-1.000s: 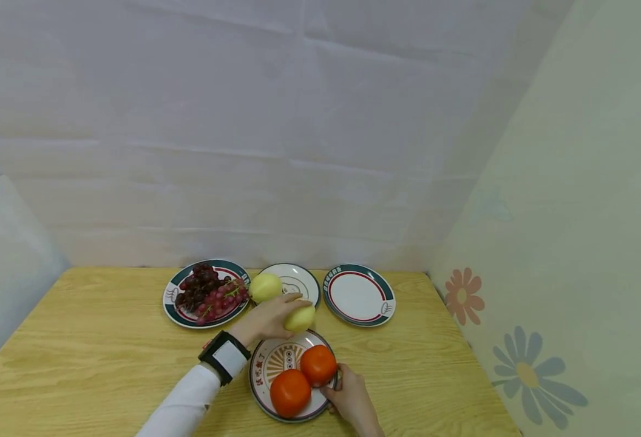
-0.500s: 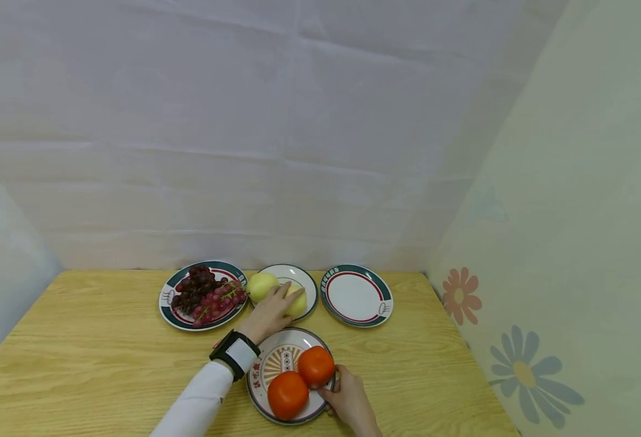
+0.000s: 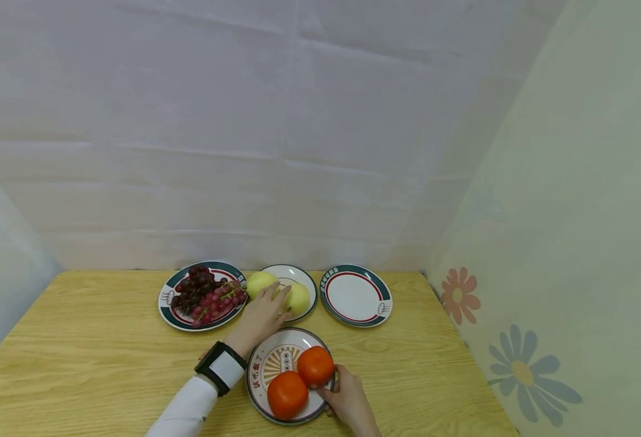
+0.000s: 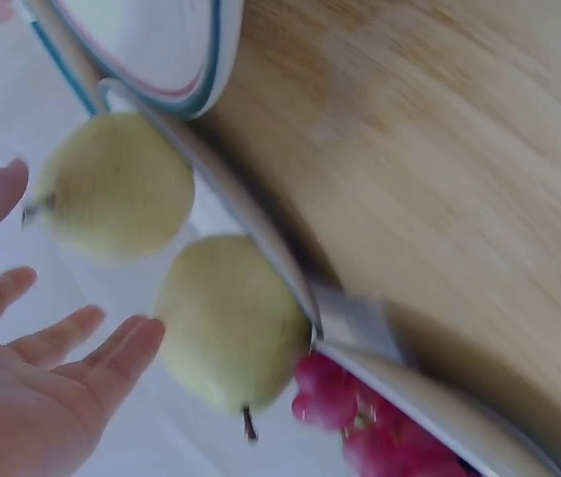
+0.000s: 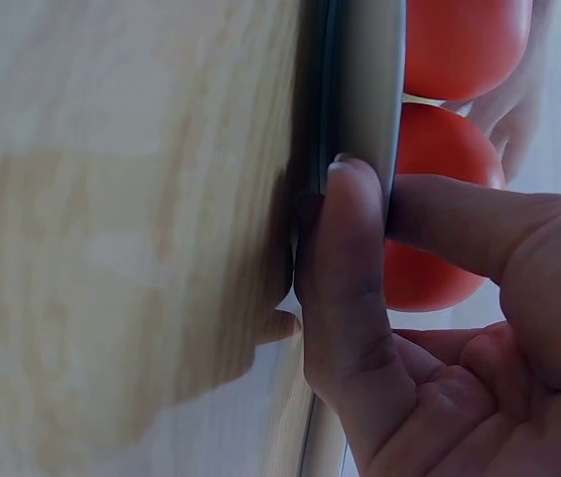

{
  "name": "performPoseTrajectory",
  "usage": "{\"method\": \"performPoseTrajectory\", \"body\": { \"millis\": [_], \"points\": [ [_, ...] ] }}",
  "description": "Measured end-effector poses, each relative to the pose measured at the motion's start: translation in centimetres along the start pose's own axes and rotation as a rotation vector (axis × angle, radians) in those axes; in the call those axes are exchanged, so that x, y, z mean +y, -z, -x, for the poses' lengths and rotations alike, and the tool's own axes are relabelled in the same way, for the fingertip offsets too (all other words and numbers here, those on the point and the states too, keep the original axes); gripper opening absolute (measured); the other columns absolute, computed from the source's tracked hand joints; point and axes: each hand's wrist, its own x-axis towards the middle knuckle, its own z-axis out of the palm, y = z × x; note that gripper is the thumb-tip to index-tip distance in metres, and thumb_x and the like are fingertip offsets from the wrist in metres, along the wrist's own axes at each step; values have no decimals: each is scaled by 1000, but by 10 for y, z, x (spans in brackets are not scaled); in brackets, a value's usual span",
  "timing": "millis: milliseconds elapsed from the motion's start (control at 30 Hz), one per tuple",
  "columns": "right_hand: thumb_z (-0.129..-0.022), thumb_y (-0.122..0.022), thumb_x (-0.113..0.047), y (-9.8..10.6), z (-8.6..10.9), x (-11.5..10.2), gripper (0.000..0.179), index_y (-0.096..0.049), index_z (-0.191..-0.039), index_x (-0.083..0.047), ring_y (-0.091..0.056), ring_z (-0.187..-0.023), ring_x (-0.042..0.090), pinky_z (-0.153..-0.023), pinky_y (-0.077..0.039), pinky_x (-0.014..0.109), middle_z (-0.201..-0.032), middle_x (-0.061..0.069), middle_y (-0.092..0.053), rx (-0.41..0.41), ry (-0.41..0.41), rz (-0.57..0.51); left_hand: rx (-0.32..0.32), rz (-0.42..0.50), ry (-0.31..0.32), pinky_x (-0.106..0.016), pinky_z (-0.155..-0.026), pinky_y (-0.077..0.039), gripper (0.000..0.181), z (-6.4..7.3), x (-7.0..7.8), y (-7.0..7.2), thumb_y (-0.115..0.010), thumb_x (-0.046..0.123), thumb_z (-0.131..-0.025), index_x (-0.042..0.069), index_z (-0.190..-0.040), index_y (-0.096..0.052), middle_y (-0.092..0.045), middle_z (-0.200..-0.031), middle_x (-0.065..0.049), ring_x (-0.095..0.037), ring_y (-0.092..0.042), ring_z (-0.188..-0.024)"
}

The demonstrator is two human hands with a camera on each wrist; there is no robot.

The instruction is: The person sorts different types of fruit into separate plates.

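Two yellow-green pears [image 3: 298,299] [image 4: 116,186] lie on the small white plate [image 3: 298,275] at the back middle. Beside them is my left hand [image 3: 260,314], its fingers spread and loosely bent, holding neither one; in the left wrist view a fingertip comes very close to the nearer pear [image 4: 232,323]. My right hand [image 3: 348,397] pinches the rim of the front plate [image 5: 369,89] between thumb and fingers. On that plate sit two red tomatoes [image 3: 288,395] [image 5: 444,149]. The plate's printed sunburst shows to their left.
Left of the pears, an oval green-rimmed plate [image 3: 167,314] bears dark grapes [image 3: 192,291] and red grapes [image 3: 218,303]. A similar bare plate [image 3: 356,295] stands at the right. All are on a wooden table [image 3: 107,352] with cloth-covered walls behind and at the sides.
My left hand carried one pear from above the front plate to the small back plate, set it beside the other and loosened its fingers. The right hand keeps its hold on the rim.
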Motion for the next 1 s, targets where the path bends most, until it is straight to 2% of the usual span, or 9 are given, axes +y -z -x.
{"method": "performPoseTrajectory", "body": {
  "millis": [100,167,267,433,567,633,800,900,1000],
  "points": [
    [-79,-72,-3,1,0,0,52,-48,-122,15,-55,-45,10,-43,-49,26,-58,1,-51,3,2,10,29,-32,52,-47,-74,-55,50,11,-2,7,-66,33,-89,8,-130,-51,-57,-121,-18,-34,-59,-104],
    [-79,-72,-4,1,-1,1,53,-47,-122,16,-55,-45,10,-43,-49,25,-58,2,-51,6,3,23,14,-50,84,-45,-68,-54,43,17,-4,11,-65,32,-89,7,-122,-54,-61,-110,-15,-31,-62,-94],
    [-79,-72,-5,0,-1,2,53,-47,-122,16,-55,-45,9,-43,-48,24,-58,1,-52,7,0,46,-83,-56,127,-44,-64,-53,38,26,-6,14,-64,32,-90,4,-114,-56,-65,-96,-14,-30,-65,-84],
    [-79,-72,-5,-1,-2,2,52,-48,-121,15,-54,-44,9,-42,-46,23,-57,0,-52,6,6,53,-293,58,164,-47,-73,-53,34,36,-11,12,-61,28,-92,0,-112,-56,-66,-94,-17,-31,-66,-86],
    [-78,-74,-8,-1,-2,0,54,-50,-120,14,-54,-49,10,-46,-45,24,-60,2,-53,22,16,103,-316,88,138,-44,-75,-51,26,41,-12,7,-63,24,-91,3,-105,-59,-67,-91,-13,-28,-65,-87],
    [-76,-77,-12,0,-3,-1,58,-51,-121,12,-58,-61,15,-56,-50,30,-70,5,-58,57,36,180,-317,102,129,-42,-71,-50,19,42,-11,6,-65,21,-89,5,-100,-60,-65,-86,-10,-25,-63,-81],
    [-68,-84,-18,4,-5,-6,77,-47,-133,1,-57,-103,30,-90,-50,49,-114,17,-56,151,200,393,-327,177,108,-42,-67,-48,13,45,-10,2,-66,6,-86,2,-95,-58,-61,-81,-10,-23,-59,-76],
    [-67,-85,-19,7,-7,-9,86,-42,-141,-11,-51,-116,34,-94,-49,51,-132,17,-48,127,344,466,-311,179,85,-41,-68,-48,15,46,-12,-2,-66,3,-84,0,-96,-56,-61,-82,-11,-24,-60,-77],
    [-69,-84,-20,10,-9,-13,84,-42,-142,-20,-48,-123,33,-95,-48,51,-143,14,-43,53,441,521,-312,180,96,-40,-67,-48,16,47,-14,-4,-66,4,-84,-1,-95,-55,-60,-81,-11,-24,-59,-76]
  ]
}}
